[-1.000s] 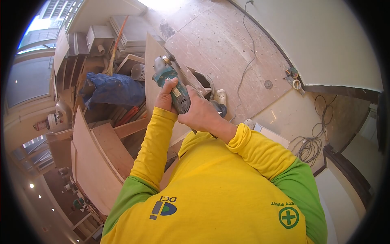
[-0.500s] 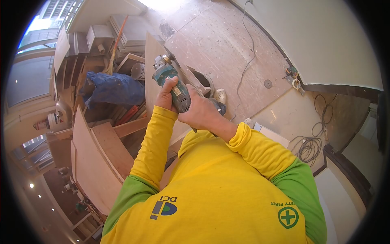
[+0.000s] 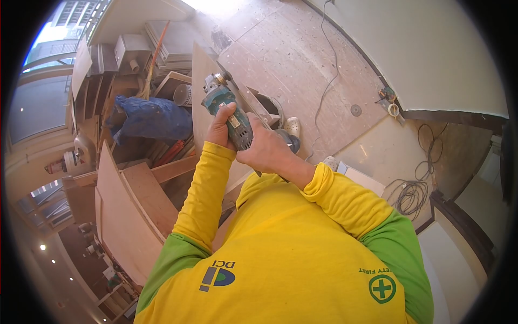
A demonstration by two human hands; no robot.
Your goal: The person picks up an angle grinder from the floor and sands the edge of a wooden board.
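A teal and grey angle grinder (image 3: 236, 123) is held in front of my chest, its metal gear head pointing up and away and a thin disc at its far end. My left hand (image 3: 220, 127) is closed around the left side of the body, thumb lying along the top. From the right, my right hand (image 3: 270, 150) grips the rear of the body, with its fingers partly hidden underneath. Just beyond the tool stands a wooden panel (image 3: 203, 81), close to the grinder's head; I cannot tell whether the disc touches it.
Wooden boards (image 3: 127, 200) and a blue plastic sheet (image 3: 152, 117) are piled on the left, with a broom (image 3: 156, 59) leaning behind. Coiled cable (image 3: 410, 197) lies on the floor at right. A tape roll (image 3: 393, 110) sits by the wall. Clog-type shoes (image 3: 292, 127) show below.
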